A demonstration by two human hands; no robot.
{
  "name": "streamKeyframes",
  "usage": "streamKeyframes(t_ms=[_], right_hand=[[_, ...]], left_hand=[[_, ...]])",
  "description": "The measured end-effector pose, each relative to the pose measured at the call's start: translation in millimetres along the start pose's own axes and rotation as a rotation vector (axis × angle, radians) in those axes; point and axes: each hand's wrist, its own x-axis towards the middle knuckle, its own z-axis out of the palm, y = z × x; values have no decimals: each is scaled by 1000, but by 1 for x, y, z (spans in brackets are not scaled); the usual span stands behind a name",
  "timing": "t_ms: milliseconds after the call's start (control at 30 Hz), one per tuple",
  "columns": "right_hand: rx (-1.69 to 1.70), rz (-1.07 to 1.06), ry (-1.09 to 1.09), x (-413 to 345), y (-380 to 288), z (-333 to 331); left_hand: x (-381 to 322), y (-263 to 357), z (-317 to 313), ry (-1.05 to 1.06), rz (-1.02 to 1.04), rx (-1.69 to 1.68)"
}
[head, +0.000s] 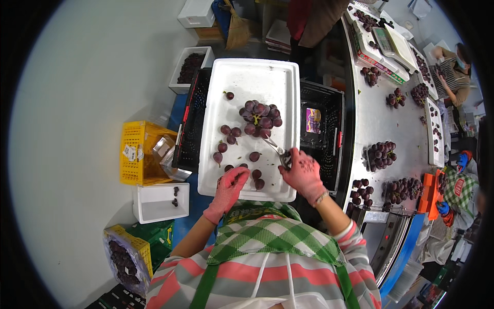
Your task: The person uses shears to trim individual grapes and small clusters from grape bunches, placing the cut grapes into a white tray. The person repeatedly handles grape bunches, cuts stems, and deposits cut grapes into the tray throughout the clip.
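In the head view, my right hand (305, 172), in a pink glove, holds a pair of small scissors (275, 146). Their tips reach the lower edge of a bunch of dark purple grapes (264, 112) with a green stem. This bunch lies in a white foam tray (254, 71) in front of me. My left hand (230, 189), gloved likewise, is at the tray's near side with fingers bent together; whether they pinch anything is hidden. Grapes show just behind its fingers. Loose grapes (230, 134) and small clusters lie around the bunch, with a pair of grapes (258, 179) between my hands.
Black crates (322, 98) support the tray. At right, a steel table (376, 123) bears grape bunches (381, 155) and a scale (391, 42). Yellow crate (133, 152) and foam boxes (161, 214) stand left. Co-workers (457, 79) work across the table; another person (318, 19) stands ahead.
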Motion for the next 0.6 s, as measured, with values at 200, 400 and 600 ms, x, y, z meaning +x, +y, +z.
streamKeyframes(t_ms=[200,400,600], right_hand=[[-441,-9,51,47,-21,-13],[-772,-59,-39,72,-36,-19],[-1151,-170,-155,88,-70,-30]], left_hand=[[5,-16,-18,-75,18,-151],[9,-17,-20,-94,19,-198],[9,-8,-22,-96,-61,-131]])
